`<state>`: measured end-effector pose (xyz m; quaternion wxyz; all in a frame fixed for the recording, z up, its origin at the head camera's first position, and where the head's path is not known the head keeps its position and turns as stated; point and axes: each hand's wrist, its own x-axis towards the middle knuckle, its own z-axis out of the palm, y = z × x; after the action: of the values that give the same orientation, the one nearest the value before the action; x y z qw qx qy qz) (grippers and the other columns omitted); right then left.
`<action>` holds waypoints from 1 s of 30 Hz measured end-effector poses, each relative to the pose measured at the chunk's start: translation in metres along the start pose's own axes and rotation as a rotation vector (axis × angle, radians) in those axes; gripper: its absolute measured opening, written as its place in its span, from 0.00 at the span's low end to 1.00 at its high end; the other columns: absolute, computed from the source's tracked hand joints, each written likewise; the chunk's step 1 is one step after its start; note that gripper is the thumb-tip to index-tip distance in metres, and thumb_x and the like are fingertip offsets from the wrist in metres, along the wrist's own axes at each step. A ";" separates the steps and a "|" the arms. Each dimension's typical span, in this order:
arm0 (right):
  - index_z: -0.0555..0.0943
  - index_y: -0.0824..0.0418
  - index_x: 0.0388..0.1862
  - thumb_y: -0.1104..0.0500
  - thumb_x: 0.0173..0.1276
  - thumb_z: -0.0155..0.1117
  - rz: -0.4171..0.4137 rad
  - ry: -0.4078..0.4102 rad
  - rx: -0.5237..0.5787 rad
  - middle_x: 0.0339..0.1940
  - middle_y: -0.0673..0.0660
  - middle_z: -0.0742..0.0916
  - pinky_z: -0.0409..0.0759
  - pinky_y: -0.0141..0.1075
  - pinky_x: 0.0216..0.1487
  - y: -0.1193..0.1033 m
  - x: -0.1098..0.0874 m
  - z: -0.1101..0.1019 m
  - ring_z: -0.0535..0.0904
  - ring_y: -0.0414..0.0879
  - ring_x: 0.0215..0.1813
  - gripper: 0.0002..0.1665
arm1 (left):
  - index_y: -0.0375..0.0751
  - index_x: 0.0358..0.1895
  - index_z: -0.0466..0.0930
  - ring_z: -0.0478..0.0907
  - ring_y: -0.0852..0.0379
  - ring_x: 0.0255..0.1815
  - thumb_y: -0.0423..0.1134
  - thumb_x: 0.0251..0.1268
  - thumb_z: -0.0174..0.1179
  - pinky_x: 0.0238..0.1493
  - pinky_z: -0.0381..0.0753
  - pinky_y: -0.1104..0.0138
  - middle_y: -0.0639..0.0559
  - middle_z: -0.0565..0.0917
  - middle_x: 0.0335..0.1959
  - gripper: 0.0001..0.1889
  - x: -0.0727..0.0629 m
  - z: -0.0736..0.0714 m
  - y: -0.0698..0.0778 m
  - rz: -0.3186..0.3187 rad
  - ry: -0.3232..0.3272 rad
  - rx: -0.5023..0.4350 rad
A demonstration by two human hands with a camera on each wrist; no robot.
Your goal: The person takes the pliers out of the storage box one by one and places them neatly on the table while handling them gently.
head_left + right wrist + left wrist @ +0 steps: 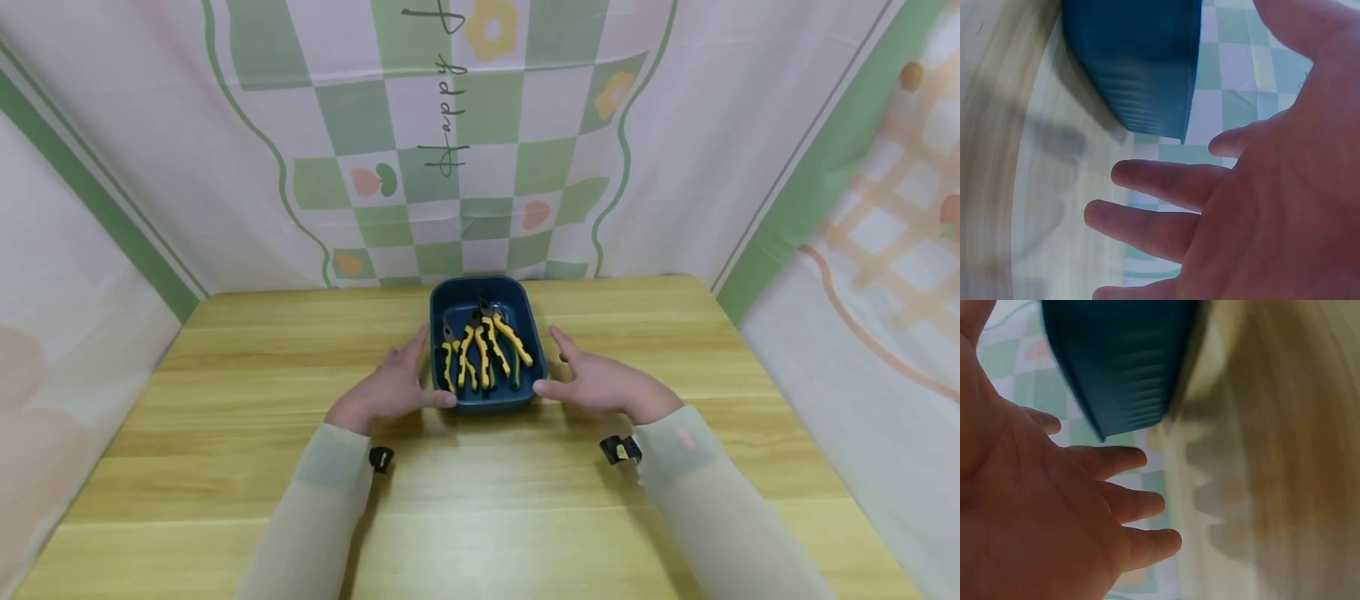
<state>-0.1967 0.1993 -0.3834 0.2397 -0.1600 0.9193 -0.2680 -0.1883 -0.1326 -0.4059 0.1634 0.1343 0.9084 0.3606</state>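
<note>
A dark blue rectangular bin (491,403) stands on the wooden table near its back edge. Inside lie several pliers (513,340) with yellow-and-black handles, their dark metal heads toward the back. My left hand (393,383) is spread at the bin's left side, with the thumb by the near left corner. On the opposite side, my right hand (600,383) is spread too, its thumb at the near right corner. Both wrist views show the ribbed bin wall (1141,375) and straight fingers apart from it, with nothing held in the right palm (1272,212) either.
Behind the table (487,508) hangs a curtain (487,108) with green checks and flowers. More printed cloth (885,333) closes off the right side, and white cloth (67,250) the left. Small black devices (621,450) sit at both wrists.
</note>
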 end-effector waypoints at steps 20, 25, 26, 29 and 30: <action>0.29 0.53 0.82 0.31 0.71 0.56 -0.016 -0.037 0.076 0.76 0.72 0.60 0.59 0.62 0.68 0.005 -0.005 -0.010 0.67 0.69 0.69 0.62 | 0.68 0.79 0.23 0.35 0.33 0.77 0.62 0.57 0.69 0.68 0.45 0.35 0.46 0.50 0.79 0.63 0.008 0.007 -0.009 -0.064 -0.066 -0.033; 0.31 0.55 0.82 0.33 0.72 0.55 -0.017 -0.035 0.095 0.75 0.75 0.60 0.58 0.62 0.68 0.009 -0.004 -0.010 0.62 0.70 0.71 0.60 | 0.70 0.78 0.22 0.35 0.35 0.78 0.62 0.55 0.71 0.69 0.44 0.36 0.46 0.48 0.80 0.64 0.009 0.007 -0.008 -0.088 -0.079 -0.068; 0.32 0.55 0.82 0.33 0.73 0.55 -0.018 -0.034 0.096 0.75 0.75 0.61 0.58 0.62 0.68 0.010 -0.004 -0.010 0.62 0.70 0.71 0.59 | 0.71 0.78 0.22 0.35 0.35 0.78 0.61 0.55 0.71 0.69 0.44 0.36 0.46 0.47 0.80 0.64 0.009 0.006 -0.007 -0.093 -0.083 -0.078; 0.33 0.55 0.83 0.33 0.73 0.54 -0.022 -0.026 0.087 0.75 0.75 0.62 0.58 0.62 0.68 0.013 -0.003 -0.010 0.62 0.71 0.71 0.58 | 0.71 0.78 0.21 0.34 0.35 0.78 0.60 0.54 0.72 0.70 0.42 0.37 0.45 0.46 0.80 0.65 0.010 0.005 -0.006 -0.099 -0.094 -0.090; 0.34 0.55 0.83 0.33 0.73 0.54 -0.024 -0.023 0.083 0.74 0.75 0.62 0.58 0.63 0.68 0.014 -0.002 -0.010 0.62 0.71 0.71 0.57 | 0.70 0.78 0.21 0.34 0.35 0.78 0.60 0.54 0.72 0.70 0.42 0.37 0.44 0.45 0.80 0.66 0.010 0.004 -0.005 -0.100 -0.099 -0.088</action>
<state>-0.2026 0.2156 -0.3833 0.2536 -0.1639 0.9027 -0.3066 -0.1963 -0.1302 -0.4147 0.2316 0.0989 0.8881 0.3846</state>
